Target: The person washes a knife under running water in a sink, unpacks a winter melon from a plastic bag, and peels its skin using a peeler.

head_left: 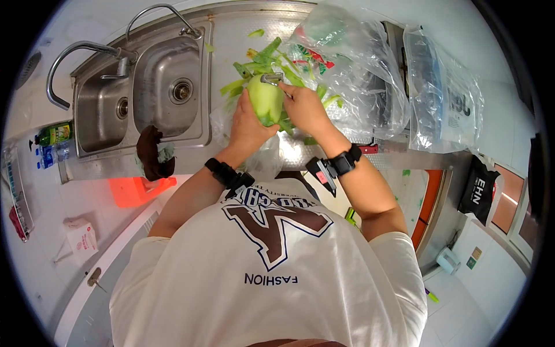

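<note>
My left hand [247, 124] is wrapped round the left and lower side of a pale green, lobed vegetable [266, 99]; its exact kind I cannot make out. Much of its skin is off, and darker green shows at the lower end. In my right hand [305, 109] is a metal peeler [272, 77], its head against the upper part of the vegetable. My fingers hide most of the peeler's handle. Green peelings [267, 53] lie in a loose heap behind and around the vegetable on the steel counter [234, 34].
Left of my hands is a double steel sink [167, 87] with a curved tap [87, 46]. A dark brown cloth [153, 153] hangs over the front edge. Clear plastic bags [361, 75] cover the counter to the right. A red-handled tool [368, 148] lies near my right wrist.
</note>
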Demonstrator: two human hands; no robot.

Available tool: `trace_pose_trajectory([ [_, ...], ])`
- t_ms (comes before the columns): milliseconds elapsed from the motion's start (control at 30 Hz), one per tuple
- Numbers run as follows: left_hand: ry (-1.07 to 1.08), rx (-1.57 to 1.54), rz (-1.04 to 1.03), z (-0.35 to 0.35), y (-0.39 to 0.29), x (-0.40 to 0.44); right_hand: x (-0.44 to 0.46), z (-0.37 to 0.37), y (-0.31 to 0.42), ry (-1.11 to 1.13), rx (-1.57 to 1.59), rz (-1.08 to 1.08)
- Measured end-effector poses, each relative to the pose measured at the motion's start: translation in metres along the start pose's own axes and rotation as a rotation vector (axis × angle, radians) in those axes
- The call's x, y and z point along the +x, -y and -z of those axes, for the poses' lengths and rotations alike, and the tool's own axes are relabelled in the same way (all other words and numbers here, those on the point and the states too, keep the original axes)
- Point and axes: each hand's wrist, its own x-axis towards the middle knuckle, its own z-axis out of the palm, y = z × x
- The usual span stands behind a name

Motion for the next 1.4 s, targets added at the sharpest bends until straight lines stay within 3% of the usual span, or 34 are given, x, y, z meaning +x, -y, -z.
trace_pose_trajectory([
  [133, 0.01, 0.0, 0.049, 0.0, -0.001, 0.0, 0.046, -0.007, -0.018, -0.016, 0.022, 0.104],
  [200, 0.002, 0.012, 0.025, -0.001, 0.002, 0.001, 0.083, 0.001, -0.019, 0.289, -0.028, 0.011],
  [267, -0.004, 0.02, 0.001, -0.002, 0.006, 0.003, 0.09, 0.007, -0.024, 0.433, -0.05, -0.037],
  [333, 0.044, -0.163, 0.032, 0.006, 0.01, 0.003, 0.077, 0.018, -0.027, 0.359, 0.521, -0.387],
  [433, 0.102, -0.359, 0.036, 0.021, 0.009, 0.005, 0.054, 0.012, -0.046, 0.351, 0.608, -0.411],
  [533, 0.081, -0.359, -0.005, 0.014, 0.026, 0.008, 0.02, 0.01, -0.035, 0.193, 0.646, -0.386],
  [567, 0.082, -0.36, -0.001, 0.013, 0.028, 0.008, 0.013, 0.003, -0.041, 0.148, 0.563, -0.287],
  [733, 0.104, -0.367, -0.038, 0.016, 0.023, 0.009, 0.007, 0.001, -0.033, 0.191, 0.335, -0.217],
  [800, 0.079, -0.334, -0.044, 0.011, 0.029, 0.009, 0.02, 0.0, -0.04, 0.167, 0.245, -0.097],
  [1033, 0.043, -0.407, -0.079, 0.019, 0.016, 0.009, 0.073, 0.002, -0.027, 0.33, 0.1, -0.084],
  [1100, 0.031, -0.377, -0.097, 0.017, 0.015, 0.008, 0.084, -0.02, -0.032, 0.247, -0.181, 0.098],
  [1233, 0.036, -0.436, -0.103, 0.019, 0.014, 0.008, 0.075, -0.005, -0.02, 0.366, 0.173, -0.118],
  [1300, 0.057, -0.427, -0.115, 0.021, 0.013, 0.009, 0.064, 0.002, -0.024, 0.255, 0.543, -0.364],
  [1400, 0.075, -0.4, -0.096, 0.011, 0.022, 0.009, 0.044, 0.011, -0.034, 0.176, 0.422, -0.208],
])
